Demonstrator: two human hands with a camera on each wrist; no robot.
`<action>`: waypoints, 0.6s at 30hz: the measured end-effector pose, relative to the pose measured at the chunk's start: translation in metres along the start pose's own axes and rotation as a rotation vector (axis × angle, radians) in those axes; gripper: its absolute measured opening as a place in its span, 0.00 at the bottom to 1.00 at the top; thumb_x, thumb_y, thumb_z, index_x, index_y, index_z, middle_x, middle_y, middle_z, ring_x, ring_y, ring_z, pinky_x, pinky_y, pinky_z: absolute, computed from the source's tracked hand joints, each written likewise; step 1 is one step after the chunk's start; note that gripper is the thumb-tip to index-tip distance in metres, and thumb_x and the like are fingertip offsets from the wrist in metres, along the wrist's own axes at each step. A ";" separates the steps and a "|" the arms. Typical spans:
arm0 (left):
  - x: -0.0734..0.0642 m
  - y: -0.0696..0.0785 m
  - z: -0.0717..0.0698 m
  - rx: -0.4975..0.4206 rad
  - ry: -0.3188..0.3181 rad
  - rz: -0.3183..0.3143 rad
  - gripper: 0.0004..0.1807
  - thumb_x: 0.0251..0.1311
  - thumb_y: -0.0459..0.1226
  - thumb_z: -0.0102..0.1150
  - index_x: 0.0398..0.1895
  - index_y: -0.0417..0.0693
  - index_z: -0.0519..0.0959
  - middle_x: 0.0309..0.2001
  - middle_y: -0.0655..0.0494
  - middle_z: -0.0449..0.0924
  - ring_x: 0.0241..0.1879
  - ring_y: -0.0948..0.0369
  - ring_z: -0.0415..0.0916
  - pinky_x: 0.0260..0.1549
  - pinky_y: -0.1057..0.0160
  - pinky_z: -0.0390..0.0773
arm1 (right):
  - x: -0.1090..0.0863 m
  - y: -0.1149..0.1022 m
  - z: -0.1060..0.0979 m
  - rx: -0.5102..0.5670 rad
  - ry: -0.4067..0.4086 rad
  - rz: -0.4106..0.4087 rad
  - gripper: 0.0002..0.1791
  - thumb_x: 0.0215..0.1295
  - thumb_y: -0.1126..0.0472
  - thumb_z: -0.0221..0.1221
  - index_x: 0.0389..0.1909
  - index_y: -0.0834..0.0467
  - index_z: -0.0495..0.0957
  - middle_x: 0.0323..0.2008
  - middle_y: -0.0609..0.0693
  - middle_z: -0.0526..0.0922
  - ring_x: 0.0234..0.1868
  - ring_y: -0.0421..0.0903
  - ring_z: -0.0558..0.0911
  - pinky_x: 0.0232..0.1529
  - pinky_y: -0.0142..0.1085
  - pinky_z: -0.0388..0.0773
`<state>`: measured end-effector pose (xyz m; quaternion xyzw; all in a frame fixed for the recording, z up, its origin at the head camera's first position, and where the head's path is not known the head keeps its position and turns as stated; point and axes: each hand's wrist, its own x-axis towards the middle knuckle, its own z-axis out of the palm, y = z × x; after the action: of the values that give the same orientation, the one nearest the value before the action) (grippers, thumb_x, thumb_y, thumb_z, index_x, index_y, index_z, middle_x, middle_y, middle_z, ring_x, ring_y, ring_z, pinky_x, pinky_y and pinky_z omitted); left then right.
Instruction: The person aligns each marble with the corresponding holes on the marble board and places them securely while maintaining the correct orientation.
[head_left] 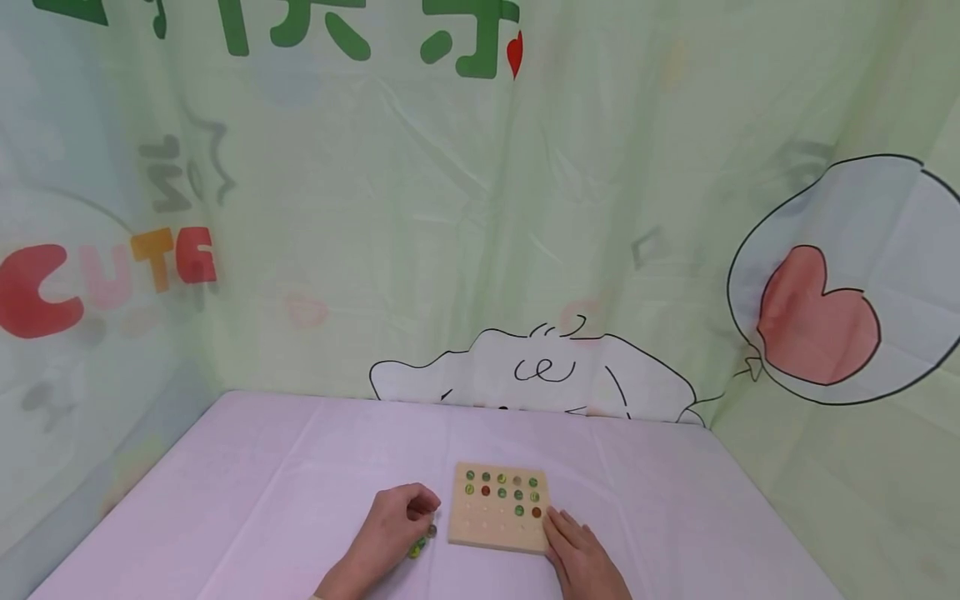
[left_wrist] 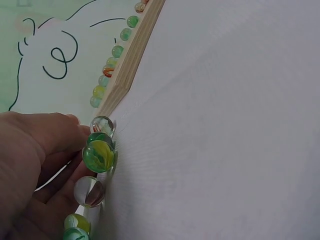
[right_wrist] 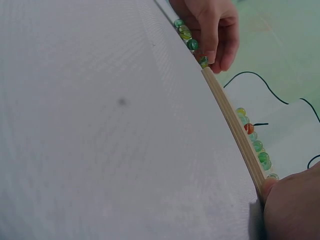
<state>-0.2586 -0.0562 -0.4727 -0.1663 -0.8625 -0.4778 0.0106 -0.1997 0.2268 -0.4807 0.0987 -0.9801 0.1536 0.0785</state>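
Observation:
A square wooden board (head_left: 487, 529) with rows of round hollows lies on the table. Several glass marbles (head_left: 502, 493), mostly green with a few reddish-brown ones, sit in its upper rows and at the right of the third row. My left hand (head_left: 393, 521) is just left of the board, fingers loosely bent over several loose marbles (left_wrist: 99, 156) on the cloth. No marble shows between its fingertips. My right hand (head_left: 585, 557) rests against the board's right edge with its fingers fairly straight. In the right wrist view, one digit touches the board's edge (right_wrist: 235, 125).
A pale pink-white cloth covers the table (head_left: 300, 475). Behind and beside it hang light green curtains (head_left: 420, 208) printed with cartoon shapes, letters and a balloon with a heart.

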 end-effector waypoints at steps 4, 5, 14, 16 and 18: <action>0.000 0.001 0.000 -0.002 -0.012 0.024 0.08 0.54 0.26 0.61 0.36 0.45 0.82 0.34 0.56 0.84 0.31 0.69 0.75 0.30 0.72 0.77 | 0.000 0.000 0.000 0.007 -0.003 0.006 0.25 0.66 0.59 0.61 0.62 0.64 0.75 0.65 0.57 0.75 0.66 0.58 0.73 0.65 0.57 0.70; 0.000 0.001 0.000 -0.002 -0.012 0.027 0.09 0.54 0.25 0.61 0.36 0.44 0.82 0.34 0.56 0.84 0.30 0.69 0.75 0.30 0.72 0.77 | 0.000 0.000 0.000 0.008 -0.004 0.007 0.25 0.66 0.59 0.61 0.62 0.64 0.75 0.65 0.57 0.75 0.66 0.58 0.73 0.65 0.57 0.70; 0.002 0.001 0.001 0.004 0.010 -0.011 0.09 0.53 0.26 0.61 0.35 0.47 0.83 0.33 0.58 0.83 0.31 0.67 0.75 0.30 0.71 0.77 | 0.001 0.000 0.000 0.003 -0.001 0.002 0.25 0.66 0.59 0.61 0.62 0.63 0.75 0.65 0.57 0.75 0.66 0.58 0.74 0.64 0.57 0.70; 0.003 0.002 0.002 -0.003 0.014 -0.020 0.09 0.53 0.26 0.61 0.35 0.46 0.83 0.33 0.56 0.83 0.31 0.66 0.75 0.30 0.71 0.78 | 0.001 0.000 0.000 0.003 -0.005 0.004 0.25 0.66 0.59 0.61 0.62 0.63 0.75 0.65 0.57 0.75 0.66 0.58 0.74 0.64 0.58 0.70; 0.004 0.004 0.001 -0.006 0.018 -0.026 0.09 0.53 0.26 0.61 0.36 0.46 0.83 0.34 0.55 0.84 0.31 0.65 0.75 0.30 0.70 0.78 | 0.001 0.001 0.000 0.000 -0.010 0.005 0.25 0.66 0.59 0.61 0.62 0.63 0.75 0.66 0.57 0.75 0.66 0.58 0.73 0.65 0.58 0.70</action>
<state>-0.2611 -0.0520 -0.4693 -0.1507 -0.8631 -0.4820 0.0113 -0.2006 0.2276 -0.4803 0.0970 -0.9806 0.1535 0.0733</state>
